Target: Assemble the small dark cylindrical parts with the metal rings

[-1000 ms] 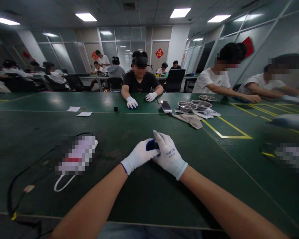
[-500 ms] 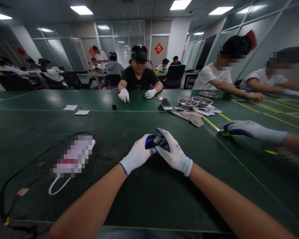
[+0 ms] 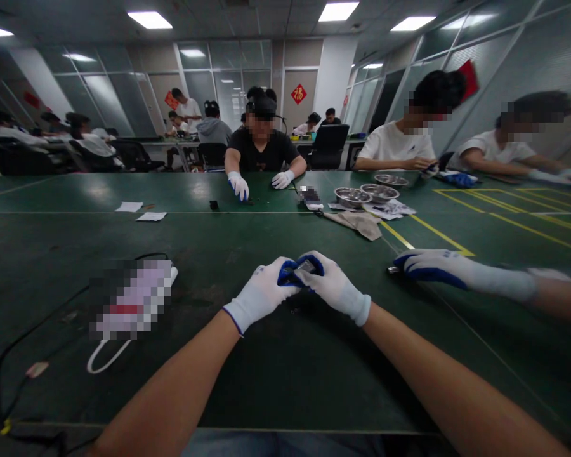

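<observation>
My left hand (image 3: 261,293) and my right hand (image 3: 335,287), both in white gloves with blue fingertips, meet above the green table (image 3: 285,374) in front of me. Between their fingertips they grip a small dark object (image 3: 301,269); most of it is hidden by the fingers and I cannot tell what it is. The hands hover just over the tabletop, wrists apart, fingertips touching the object from both sides.
A co-worker's gloved hand (image 3: 438,270) reaches in from the right, holding something small near the yellow tape line (image 3: 400,236). A blurred device with a black cable (image 3: 133,295) lies at my left. Steel bowls (image 3: 361,195), a cloth (image 3: 356,222) and papers (image 3: 137,211) lie farther off. People sit across the table.
My right hand has curled down over the small object, which it held higher and more exposed before. The co-worker's hand came in from the right and moved further left.
</observation>
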Motion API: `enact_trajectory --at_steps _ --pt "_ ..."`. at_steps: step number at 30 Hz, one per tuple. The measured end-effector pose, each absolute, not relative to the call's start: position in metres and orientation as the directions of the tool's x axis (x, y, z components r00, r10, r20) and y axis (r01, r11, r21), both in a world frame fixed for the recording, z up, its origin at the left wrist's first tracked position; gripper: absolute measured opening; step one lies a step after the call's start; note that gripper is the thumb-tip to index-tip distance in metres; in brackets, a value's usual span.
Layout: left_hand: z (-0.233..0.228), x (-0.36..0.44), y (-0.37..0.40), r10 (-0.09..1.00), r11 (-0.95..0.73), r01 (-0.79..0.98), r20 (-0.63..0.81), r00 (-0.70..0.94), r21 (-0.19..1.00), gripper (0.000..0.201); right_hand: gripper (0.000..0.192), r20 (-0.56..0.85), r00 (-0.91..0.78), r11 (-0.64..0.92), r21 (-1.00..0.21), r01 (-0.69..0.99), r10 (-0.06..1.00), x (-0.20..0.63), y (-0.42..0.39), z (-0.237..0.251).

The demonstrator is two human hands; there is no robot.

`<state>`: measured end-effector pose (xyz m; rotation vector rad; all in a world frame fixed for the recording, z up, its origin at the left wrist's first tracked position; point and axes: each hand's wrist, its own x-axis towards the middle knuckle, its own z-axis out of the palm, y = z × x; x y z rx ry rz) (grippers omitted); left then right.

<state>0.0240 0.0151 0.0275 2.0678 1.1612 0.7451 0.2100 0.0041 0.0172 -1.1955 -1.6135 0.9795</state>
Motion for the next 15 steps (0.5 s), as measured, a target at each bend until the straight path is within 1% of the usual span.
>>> enact_trajectory --at_steps 2,4,6,8,10,11,13,15 --pt "0.032 0.02 0.016 0.865 -0.392 0.461 0.149 0.479 0.796 0.042 0.042 0.196 -0.177 0.234 -0.944 0.232 0.964 0.214 0.006 0.018" --pt "0.035 0.013 0.018 0.838 -0.353 0.36 0.121 0.533 0.864 0.041 0.044 0.194 -0.174 0.227 -0.955 0.193 0.965 0.22 0.01 0.019" --pt "0.035 0.005 0.022 0.801 -0.275 0.27 0.064 0.595 0.923 0.042 0.048 0.179 -0.114 0.195 -0.97 0.147 0.977 0.227 0.014 0.02" --pt "0.031 -0.001 0.025 0.78 -0.162 0.232 -0.019 0.626 0.959 0.042 0.054 0.164 -0.018 0.165 -0.982 0.092 0.986 0.234 0.018 0.021" --pt "0.026 0.0 0.027 0.809 -0.088 0.224 -0.061 0.585 0.971 0.042 0.056 0.149 0.029 0.148 -0.988 0.053 0.988 0.235 0.02 0.021" --pt "0.024 0.003 0.027 0.838 -0.115 0.235 -0.033 0.545 0.965 0.041 0.056 0.141 0.02 0.14 -0.989 0.044 0.99 0.234 0.019 0.021" --pt "0.02 0.011 0.024 0.878 -0.282 0.304 0.118 0.463 0.91 0.041 0.054 0.124 -0.045 0.126 -0.991 0.036 0.991 0.228 0.017 0.018" --pt "0.018 0.018 0.02 0.846 -0.478 0.39 0.292 0.447 0.787 0.042 0.053 0.115 -0.1 0.118 -0.993 0.028 0.988 0.221 0.015 0.015"
